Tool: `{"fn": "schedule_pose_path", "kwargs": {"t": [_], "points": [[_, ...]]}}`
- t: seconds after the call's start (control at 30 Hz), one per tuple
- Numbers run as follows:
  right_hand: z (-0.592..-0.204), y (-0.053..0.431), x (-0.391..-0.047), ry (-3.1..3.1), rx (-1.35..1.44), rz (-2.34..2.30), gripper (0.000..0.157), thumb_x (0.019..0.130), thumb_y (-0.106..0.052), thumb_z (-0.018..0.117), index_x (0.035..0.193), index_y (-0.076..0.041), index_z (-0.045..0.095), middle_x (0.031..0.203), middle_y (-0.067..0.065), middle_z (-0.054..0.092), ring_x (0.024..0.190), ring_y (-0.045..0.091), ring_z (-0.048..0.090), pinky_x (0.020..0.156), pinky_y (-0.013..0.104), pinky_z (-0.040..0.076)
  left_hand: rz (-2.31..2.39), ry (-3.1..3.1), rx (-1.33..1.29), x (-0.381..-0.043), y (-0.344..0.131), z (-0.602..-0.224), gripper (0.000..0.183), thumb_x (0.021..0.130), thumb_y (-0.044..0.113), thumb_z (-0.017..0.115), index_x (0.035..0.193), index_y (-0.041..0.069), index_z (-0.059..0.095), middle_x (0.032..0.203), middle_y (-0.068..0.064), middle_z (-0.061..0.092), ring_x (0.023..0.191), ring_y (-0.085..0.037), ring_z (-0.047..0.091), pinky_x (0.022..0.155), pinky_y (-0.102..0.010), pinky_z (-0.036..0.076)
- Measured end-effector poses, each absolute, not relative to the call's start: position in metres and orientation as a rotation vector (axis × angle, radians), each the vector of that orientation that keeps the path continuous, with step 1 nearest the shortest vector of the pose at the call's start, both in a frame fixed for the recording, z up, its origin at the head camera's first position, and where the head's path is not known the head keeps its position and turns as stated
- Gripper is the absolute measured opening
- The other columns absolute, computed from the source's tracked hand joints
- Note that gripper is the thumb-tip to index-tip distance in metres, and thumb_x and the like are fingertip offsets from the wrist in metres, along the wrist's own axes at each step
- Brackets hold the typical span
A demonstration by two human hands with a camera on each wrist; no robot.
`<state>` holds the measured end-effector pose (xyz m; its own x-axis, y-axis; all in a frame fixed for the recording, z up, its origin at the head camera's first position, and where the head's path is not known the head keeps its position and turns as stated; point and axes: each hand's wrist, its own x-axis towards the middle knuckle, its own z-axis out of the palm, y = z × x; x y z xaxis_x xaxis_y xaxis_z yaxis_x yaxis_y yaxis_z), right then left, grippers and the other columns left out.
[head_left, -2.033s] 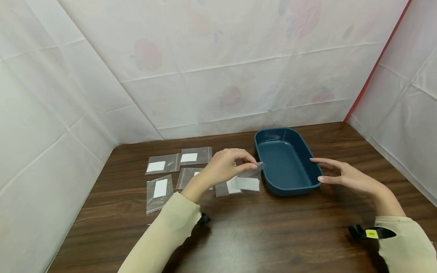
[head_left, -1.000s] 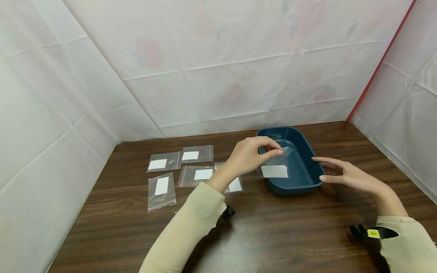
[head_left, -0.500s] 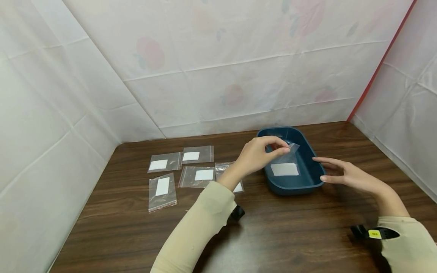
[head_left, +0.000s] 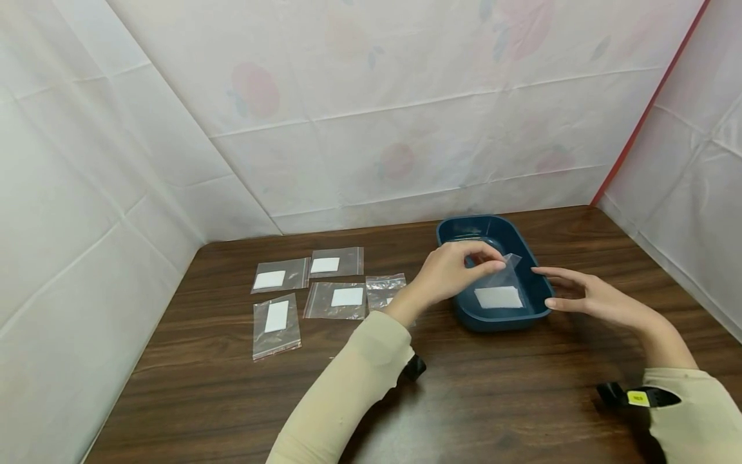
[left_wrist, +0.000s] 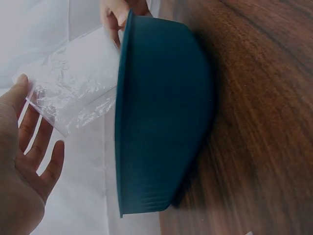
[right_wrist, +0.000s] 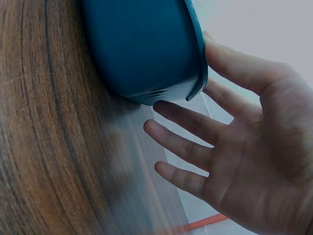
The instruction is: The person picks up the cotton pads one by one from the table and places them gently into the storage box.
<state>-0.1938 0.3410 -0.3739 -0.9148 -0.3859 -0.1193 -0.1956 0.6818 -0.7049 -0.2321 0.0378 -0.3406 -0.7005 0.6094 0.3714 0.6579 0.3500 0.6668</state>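
Note:
Between thumb and fingertips, my left hand [head_left: 449, 274] pinches a clear zip bag [head_left: 500, 297] by its upper edge. A white rectangular piece shows at the bag's lower end, inside the outline of the blue basin [head_left: 498, 323]. In the left wrist view the bag [left_wrist: 73, 83] hangs at the basin's rim. My right hand [head_left: 599, 299] touches the basin's right rim with thumb and index finger. Seen from the right wrist, that hand [right_wrist: 244, 147] has its other fingers spread loosely beside the basin's outer wall.
Several more zip bags with white pieces lie on the left of the wooden table, among them one at the back [head_left: 336, 263] and one at the front [head_left: 277, 325]. My left wrist partly covers another bag [head_left: 384, 288]. White sheets [head_left: 359, 116] wall in the table.
My left hand has carried the zip bag rightward from the table, over the basin's rim and down into its outline. My right hand has stayed at the rim.

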Motion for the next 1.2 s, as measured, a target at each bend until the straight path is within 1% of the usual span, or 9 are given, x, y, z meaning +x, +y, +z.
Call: {"fn": "schedule_pose_path", "kwargs": {"t": [0.47,0.87,1.2], "points": [[-0.374,0.341,-0.194,2.627,-0.484,-1.077,0.062,0.099,-0.027,0.063,0.153,-0.009,0.036,0.153,0.030,0.031,0.133,0.056,0.033,0.093,0.072,0.037,-1.239,-2.673,-1.128,-0.231,0.040,-0.357,0.021,0.097,0.040,0.063,0.109,0.028,0.074,0.093,0.022,0.062,0.086,0.005,0.053,0.071,-0.015,0.046],[-0.375,0.340,-0.195,2.633,-0.451,-1.067,0.064,0.099,-0.029,0.062,0.154,-0.011,0.035,0.153,0.031,0.028,0.134,0.056,0.032,0.091,0.075,0.036,-1.196,-2.755,-1.087,-0.234,0.041,-0.366,0.023,0.096,0.045,0.061,0.110,0.031,0.074,0.096,0.025,0.063,0.087,0.004,0.053,0.071,-0.016,0.045],[-0.375,0.339,-0.195,2.638,-0.458,-1.061,0.064,0.099,-0.029,0.062,0.154,-0.011,0.035,0.153,0.031,0.029,0.133,0.056,0.033,0.091,0.075,0.036,-1.204,-2.760,-1.091,-0.235,0.039,-0.368,0.024,0.096,0.043,0.062,0.112,0.030,0.073,0.101,0.023,0.064,0.091,0.003,0.054,0.075,-0.017,0.045]]}}
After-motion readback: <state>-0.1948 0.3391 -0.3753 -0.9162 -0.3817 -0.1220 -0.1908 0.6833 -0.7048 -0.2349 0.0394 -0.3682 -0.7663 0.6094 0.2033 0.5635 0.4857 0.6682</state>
